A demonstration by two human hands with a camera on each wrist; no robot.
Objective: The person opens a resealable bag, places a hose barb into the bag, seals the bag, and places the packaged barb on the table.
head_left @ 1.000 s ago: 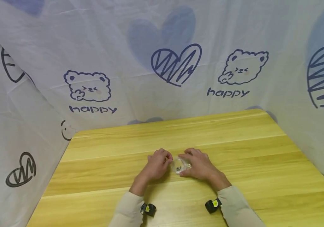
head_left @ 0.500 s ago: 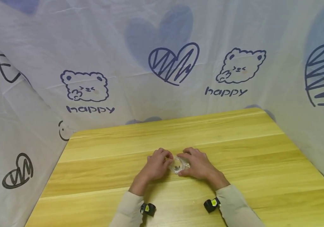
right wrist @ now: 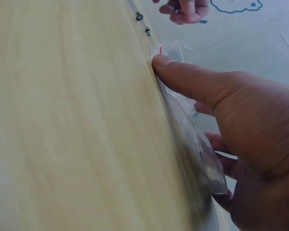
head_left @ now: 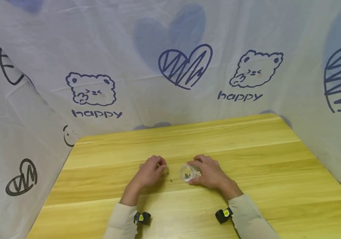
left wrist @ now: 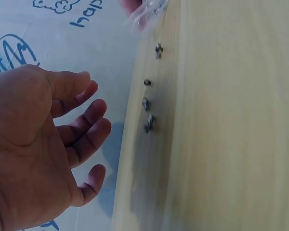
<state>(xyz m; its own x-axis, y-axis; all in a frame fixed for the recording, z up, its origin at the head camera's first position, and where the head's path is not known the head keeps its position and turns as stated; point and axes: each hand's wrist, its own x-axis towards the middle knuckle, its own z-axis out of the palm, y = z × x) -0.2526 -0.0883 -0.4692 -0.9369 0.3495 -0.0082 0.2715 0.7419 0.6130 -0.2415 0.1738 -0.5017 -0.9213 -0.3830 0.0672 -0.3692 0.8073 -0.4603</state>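
Observation:
My right hand [head_left: 210, 172] holds a clear plastic zip bag [head_left: 183, 172] by its edges, thumb on the near side and fingers on the far side. The bag's mouth gapes toward the left, and a few dark metal screws [head_left: 187, 176] show inside. Left of it, my left hand [head_left: 150, 171] hovers just above several small loose screws [left wrist: 146, 103] on the table. Its fingers are loosely bent, with thumb and index tips close together; I see nothing between them. In the right wrist view, the bag [right wrist: 204, 159] lies along the palm side of the right hand.
The wooden table [head_left: 233, 139] has a pale printed cloth [head_left: 140, 99] hanging behind it and at both sides. A black wrist camera [head_left: 142, 218] sits at the left cuff and another camera [head_left: 223, 215] at the right cuff.
My left hand has moved left, away from the bag's mouth, to above the loose screws, uncovering some of them. My right hand still holds the bag in the same place.

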